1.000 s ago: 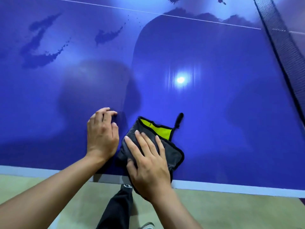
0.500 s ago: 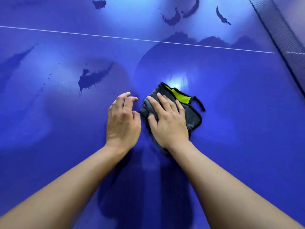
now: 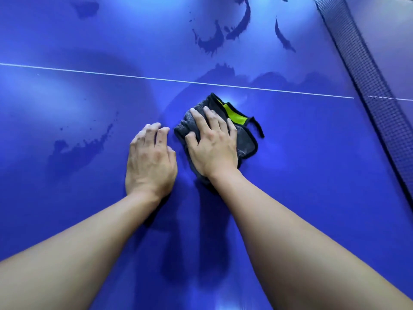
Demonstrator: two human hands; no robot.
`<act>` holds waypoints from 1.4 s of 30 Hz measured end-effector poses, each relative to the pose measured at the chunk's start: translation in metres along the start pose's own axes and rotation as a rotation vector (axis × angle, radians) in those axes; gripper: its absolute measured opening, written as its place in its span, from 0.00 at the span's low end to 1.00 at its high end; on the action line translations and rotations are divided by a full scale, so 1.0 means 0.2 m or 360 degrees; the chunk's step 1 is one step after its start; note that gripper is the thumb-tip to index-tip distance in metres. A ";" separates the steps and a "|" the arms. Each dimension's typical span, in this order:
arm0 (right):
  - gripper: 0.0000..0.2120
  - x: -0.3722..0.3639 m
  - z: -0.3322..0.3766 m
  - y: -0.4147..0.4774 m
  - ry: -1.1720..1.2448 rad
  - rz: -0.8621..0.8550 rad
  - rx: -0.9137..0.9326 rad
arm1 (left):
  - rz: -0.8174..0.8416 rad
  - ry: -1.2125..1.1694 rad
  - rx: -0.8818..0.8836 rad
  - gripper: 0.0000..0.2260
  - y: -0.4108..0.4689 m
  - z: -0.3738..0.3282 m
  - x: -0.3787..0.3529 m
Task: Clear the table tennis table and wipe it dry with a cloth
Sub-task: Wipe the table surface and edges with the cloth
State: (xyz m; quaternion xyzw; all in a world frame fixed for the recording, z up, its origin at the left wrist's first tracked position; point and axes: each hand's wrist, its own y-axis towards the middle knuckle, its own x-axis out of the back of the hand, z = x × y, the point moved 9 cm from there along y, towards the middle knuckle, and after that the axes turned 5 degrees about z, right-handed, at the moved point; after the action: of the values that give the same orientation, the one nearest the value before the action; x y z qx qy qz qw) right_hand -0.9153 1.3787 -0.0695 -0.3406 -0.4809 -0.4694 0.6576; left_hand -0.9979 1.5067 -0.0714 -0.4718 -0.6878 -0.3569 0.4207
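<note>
Blue tabletop (image 3: 312, 175) fills the view, crossed by a thin white line (image 3: 111, 73) and bounded at the right by the net (image 3: 366, 86). No loose objects are seen on it, so the clearing is judged done and the wiping under way.

A grey cloth (image 3: 245, 142) with a green patch is pressed flat against the table by the right hand (image 3: 212, 146), whose fingers are spread straight over it, not curled round it. It lies just short of the line. The left hand (image 3: 149, 162) is rested on the bare surface just beside the cloth, its fingertips bent and nothing held.

Wet streaks (image 3: 214, 39) are seen past the line, straight ahead of the cloth and a little to its right. A second wet patch (image 3: 78, 148) lies to the left, beyond the left hand. The far streaks are nearer the right hand, with an open path to them; the left patch could be reached only across the braced left hand. A forward push over the line is therefore judged the likelier next stroke.
</note>
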 end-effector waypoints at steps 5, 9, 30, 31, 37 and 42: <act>0.27 0.01 -0.01 0.15 0.0026 -0.0019 -0.0026 | 0.0019 -0.0012 0.0010 0.21 0.01 0.00 0.00; 0.26 0.03 0.02 0.23 0.0025 -0.0096 0.0005 | -0.0014 0.0015 0.0045 0.20 0.01 -0.01 0.02; 0.27 0.34 -1.11 0.26 -0.0008 -0.0001 -0.0177 | 0.0139 0.0283 -0.0161 0.22 -0.37 -0.88 -0.26; 0.27 0.40 -1.30 0.26 -0.0012 -0.0013 -0.0262 | 0.0146 0.0270 -0.0183 0.22 -0.40 -0.97 -0.30; 0.28 0.70 -2.24 0.10 -0.0045 -0.0204 -0.0777 | 0.0126 0.0226 -0.0286 0.20 -0.53 -1.23 -0.36; 0.30 0.69 -2.26 0.11 -0.0099 -0.0159 -0.0712 | 0.0040 0.0182 -0.0086 0.20 -0.62 -1.05 -0.27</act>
State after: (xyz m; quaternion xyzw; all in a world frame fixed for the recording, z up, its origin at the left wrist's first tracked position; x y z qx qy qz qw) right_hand -0.7399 0.9397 -0.0756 -0.4679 -0.4012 -0.5855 0.5266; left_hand -1.0529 1.2642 -0.0506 -0.4704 -0.6469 -0.3963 0.4508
